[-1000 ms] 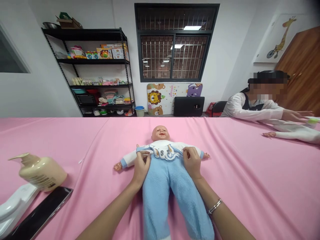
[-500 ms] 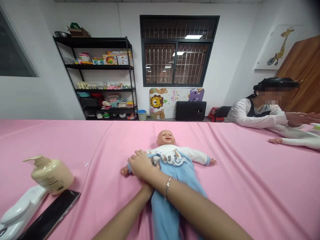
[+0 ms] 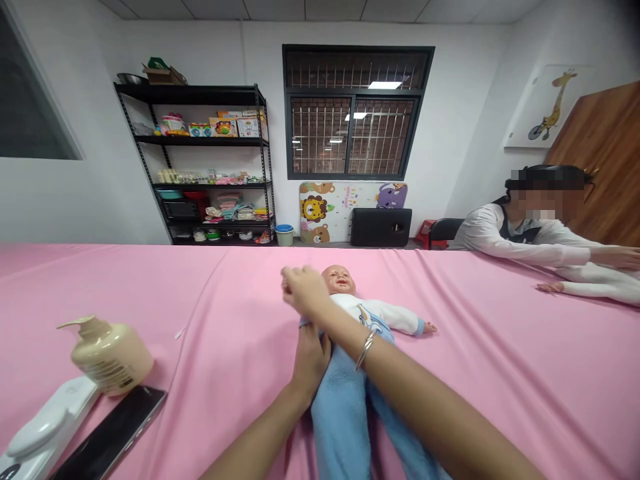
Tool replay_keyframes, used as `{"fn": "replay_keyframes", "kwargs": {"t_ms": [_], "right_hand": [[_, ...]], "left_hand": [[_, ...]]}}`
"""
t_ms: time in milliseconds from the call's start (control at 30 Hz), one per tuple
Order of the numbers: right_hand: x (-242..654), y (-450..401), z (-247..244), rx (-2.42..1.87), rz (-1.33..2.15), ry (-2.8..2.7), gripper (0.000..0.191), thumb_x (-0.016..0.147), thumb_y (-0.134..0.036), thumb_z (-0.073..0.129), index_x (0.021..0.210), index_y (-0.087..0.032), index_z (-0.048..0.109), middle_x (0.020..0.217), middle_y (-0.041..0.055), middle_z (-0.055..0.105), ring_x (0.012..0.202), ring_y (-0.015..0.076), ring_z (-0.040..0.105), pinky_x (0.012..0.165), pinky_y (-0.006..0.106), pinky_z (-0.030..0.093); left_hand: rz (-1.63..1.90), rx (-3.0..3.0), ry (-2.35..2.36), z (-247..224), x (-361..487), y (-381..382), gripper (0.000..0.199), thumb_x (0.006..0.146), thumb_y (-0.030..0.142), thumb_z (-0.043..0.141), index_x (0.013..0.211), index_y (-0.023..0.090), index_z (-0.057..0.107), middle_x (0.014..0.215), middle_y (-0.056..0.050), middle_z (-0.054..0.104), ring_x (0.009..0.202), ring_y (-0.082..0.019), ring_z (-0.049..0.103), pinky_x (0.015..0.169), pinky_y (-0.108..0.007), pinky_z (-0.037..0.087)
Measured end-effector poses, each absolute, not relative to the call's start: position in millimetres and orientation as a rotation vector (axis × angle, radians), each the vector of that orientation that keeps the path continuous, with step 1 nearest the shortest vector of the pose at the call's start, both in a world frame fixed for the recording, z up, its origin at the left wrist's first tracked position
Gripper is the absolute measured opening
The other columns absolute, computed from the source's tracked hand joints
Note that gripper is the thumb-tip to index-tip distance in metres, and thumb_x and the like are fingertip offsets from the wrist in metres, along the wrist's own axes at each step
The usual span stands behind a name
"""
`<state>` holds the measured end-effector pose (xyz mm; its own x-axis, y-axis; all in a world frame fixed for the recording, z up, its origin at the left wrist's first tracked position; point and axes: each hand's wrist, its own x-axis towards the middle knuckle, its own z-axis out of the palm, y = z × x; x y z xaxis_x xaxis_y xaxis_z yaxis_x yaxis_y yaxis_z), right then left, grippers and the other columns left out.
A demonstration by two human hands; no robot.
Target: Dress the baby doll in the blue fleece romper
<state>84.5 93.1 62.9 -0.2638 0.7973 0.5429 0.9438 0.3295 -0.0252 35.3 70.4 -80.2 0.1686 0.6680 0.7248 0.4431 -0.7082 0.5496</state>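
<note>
A baby doll (image 3: 339, 280) lies on its back on the pink sheet (image 3: 500, 373), dressed in a white top and light blue fleece trousers (image 3: 345, 407). My right hand (image 3: 303, 291) reaches across the doll's chest and grips its near arm, lifted up beside the head. My left hand (image 3: 310, 360) presses against the doll's side at the waist of the trousers. The doll's other arm (image 3: 410, 325) lies stretched out to the right.
A cream pump bottle (image 3: 110, 355), a white device (image 3: 45, 427) and a black phone (image 3: 110, 437) lie at the left front. Another person (image 3: 540, 227) sits at the far right with a second doll (image 3: 595, 290). Shelves (image 3: 200, 167) stand at the back wall.
My right hand crossed over from the doll's right side to its left arm and raised that arm toward the head. My left hand slid down to the doll's side.
</note>
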Motion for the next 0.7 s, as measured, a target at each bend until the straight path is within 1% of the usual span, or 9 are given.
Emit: {"fn": "replay_keyframes", "kwargs": {"t_ms": [100, 200, 233, 300, 367, 467, 533, 600, 700], "right_hand": [[125, 96, 78, -1.673, -0.216, -2.066, 0.024, 0.077, -0.021, 0.053, 0.101, -0.019, 0.056, 0.09, 0.0082, 0.063, 0.081, 0.0217, 0.055, 0.065, 0.028, 0.037], [151, 86, 68, -1.514, 0.128, -2.191, 0.018, 0.081, -0.028, 0.054, 0.095, -0.019, 0.061, 0.091, 0.006, 0.064, 0.082, 0.0189, 0.056, 0.067, 0.026, 0.036], [155, 82, 64, -1.427, 0.284, -2.232, 0.02, 0.084, -0.032, 0.051, 0.09, -0.017, 0.062, 0.088, 0.0051, 0.064, 0.081, 0.0175, 0.057, 0.067, 0.025, 0.037], [156, 73, 60, -1.262, 0.592, -2.284, 0.037, 0.09, -0.039, 0.037, 0.077, -0.015, 0.062, 0.076, 0.0031, 0.063, 0.07, 0.0137, 0.056, 0.063, 0.022, 0.037], [153, 64, 61, -1.153, 0.736, -2.331, 0.043, 0.09, -0.042, 0.035, 0.066, -0.014, 0.058, 0.064, 0.0008, 0.058, 0.06, 0.0109, 0.052, 0.059, 0.021, 0.036], [150, 58, 65, -1.114, 0.679, -2.395, 0.027, 0.08, -0.034, 0.055, 0.062, -0.014, 0.055, 0.061, -0.0022, 0.055, 0.058, 0.0089, 0.048, 0.057, 0.019, 0.033], [152, 59, 65, -1.154, 0.72, -2.302, 0.018, 0.075, -0.028, 0.06, 0.065, -0.014, 0.056, 0.063, -0.003, 0.056, 0.059, 0.0084, 0.047, 0.057, 0.018, 0.033], [155, 64, 60, -1.234, 0.833, -2.103, 0.018, 0.074, -0.028, 0.06, 0.064, -0.013, 0.056, 0.06, -0.0034, 0.054, 0.056, 0.0079, 0.046, 0.053, 0.018, 0.032], [158, 76, 51, -1.364, 0.986, -1.766, 0.027, 0.076, -0.029, 0.057, 0.054, -0.015, 0.048, 0.045, -0.0042, 0.045, 0.045, 0.0079, 0.043, 0.045, 0.019, 0.029]], "left_hand": [[1.623, 2.339, 1.086, -65, 38, 61, 0.047, 0.086, 0.017, 0.04, 0.131, 0.013, 0.028, 0.128, -0.019, 0.04, 0.124, -0.03, 0.034, 0.097, -0.051, 0.039], [1.683, 2.339, 1.101, -53, 36, 57, 0.057, 0.086, 0.016, 0.041, 0.137, 0.012, 0.016, 0.139, -0.021, 0.024, 0.133, -0.03, 0.018, 0.104, -0.053, 0.03], [1.698, 2.323, 1.094, -51, 35, 57, 0.058, 0.086, 0.016, 0.042, 0.138, 0.012, 0.015, 0.139, -0.021, 0.024, 0.132, -0.03, 0.019, 0.104, -0.053, 0.03], [1.705, 2.297, 1.052, -49, 32, 59, 0.058, 0.085, 0.015, 0.043, 0.136, 0.014, 0.017, 0.134, -0.019, 0.031, 0.13, -0.03, 0.025, 0.103, -0.052, 0.032], [1.698, 2.253, 0.998, -48, 30, 62, 0.051, 0.084, 0.016, 0.045, 0.131, 0.015, 0.027, 0.125, -0.017, 0.041, 0.125, -0.028, 0.033, 0.101, -0.052, 0.034], [1.64, 2.181, 0.984, -45, 28, 63, 0.028, 0.083, 0.02, 0.048, 0.111, 0.017, 0.044, 0.105, -0.011, 0.053, 0.111, -0.026, 0.048, 0.097, -0.049, 0.039], [1.574, 2.17, 1.041, -41, 27, 62, 0.016, 0.082, 0.021, 0.049, 0.098, 0.018, 0.049, 0.095, -0.009, 0.057, 0.098, -0.026, 0.054, 0.088, -0.047, 0.045], [1.485, 2.184, 1.101, -37, 27, 61, 0.016, 0.08, 0.02, 0.049, 0.097, 0.017, 0.05, 0.093, -0.009, 0.058, 0.093, -0.025, 0.055, 0.081, -0.044, 0.047], [1.36, 2.201, 1.068, -30, 25, 59, 0.029, 0.078, 0.015, 0.048, 0.107, 0.019, 0.049, 0.103, -0.008, 0.057, 0.101, -0.024, 0.053, 0.086, -0.041, 0.045]]}}
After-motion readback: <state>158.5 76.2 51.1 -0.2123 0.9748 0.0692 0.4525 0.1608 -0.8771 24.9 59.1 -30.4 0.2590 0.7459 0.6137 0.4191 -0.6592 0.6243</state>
